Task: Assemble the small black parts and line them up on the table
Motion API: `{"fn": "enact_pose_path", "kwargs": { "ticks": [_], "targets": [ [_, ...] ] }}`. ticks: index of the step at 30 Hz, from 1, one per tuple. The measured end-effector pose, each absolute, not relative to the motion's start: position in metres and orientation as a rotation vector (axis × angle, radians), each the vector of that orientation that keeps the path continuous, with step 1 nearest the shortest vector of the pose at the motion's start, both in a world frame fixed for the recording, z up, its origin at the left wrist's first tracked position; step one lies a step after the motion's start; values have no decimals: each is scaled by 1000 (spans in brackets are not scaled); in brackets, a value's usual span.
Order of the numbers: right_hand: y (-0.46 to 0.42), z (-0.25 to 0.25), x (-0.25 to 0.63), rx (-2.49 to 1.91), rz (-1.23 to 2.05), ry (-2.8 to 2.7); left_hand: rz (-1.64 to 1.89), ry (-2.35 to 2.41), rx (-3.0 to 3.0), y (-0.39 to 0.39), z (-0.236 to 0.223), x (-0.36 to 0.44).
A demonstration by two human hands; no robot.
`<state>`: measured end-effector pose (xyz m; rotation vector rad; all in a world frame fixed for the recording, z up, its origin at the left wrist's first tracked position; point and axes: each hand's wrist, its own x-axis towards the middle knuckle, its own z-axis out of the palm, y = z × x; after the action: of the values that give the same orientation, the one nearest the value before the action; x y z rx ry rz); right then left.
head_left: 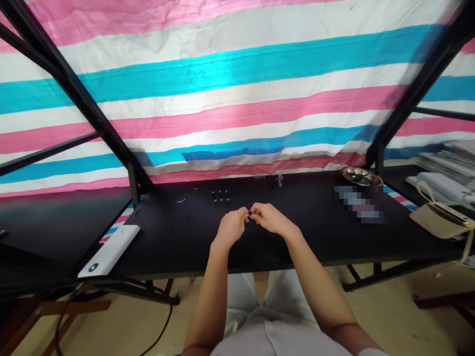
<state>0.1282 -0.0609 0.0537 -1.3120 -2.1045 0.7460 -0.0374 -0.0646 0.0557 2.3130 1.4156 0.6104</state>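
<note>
Above the middle of the black table [178,242], my left hand [233,226] and my right hand [270,217] meet with fingers pinched together. Between their fingertips is a small black piece [250,214], mostly covered, so its kind cannot be made out. Both hands appear to grip it. Just beyond my left hand, three short black cylindrical pieces [220,196] with pale ends lie side by side. Farther back sit a row of several tiny silvery parts [260,177] and a small cluster of shiny bits [280,181].
Thin white slivers [180,200] lie left of the cylinders. A white box-like device [111,249] rests at the table's left edge. To the right are a round metal dish [361,176], a blurred-out item [359,204] and a beige bag [430,220]. Black frame bars [111,136] flank a striped sheet [237,113].
</note>
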Motion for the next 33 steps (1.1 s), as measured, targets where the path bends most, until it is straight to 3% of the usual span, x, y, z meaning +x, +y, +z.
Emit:
{"fn": "enact_pose_path", "kwargs": {
  "ticks": [14,21,27,33],
  "targets": [
    [-54,47,132,-1461,613,-2310,122,1652,2517,-71,52,-12],
    [-30,38,168,-1634,509,-2167,169,1596,2542,-61,42,-10],
    [6,31,208,-1976,227,-1850,366,1535,2598,-20,39,-21],
    [39,25,220,-2077,155,-1857,292,1505,2675,8,32,-19]
  ]
}}
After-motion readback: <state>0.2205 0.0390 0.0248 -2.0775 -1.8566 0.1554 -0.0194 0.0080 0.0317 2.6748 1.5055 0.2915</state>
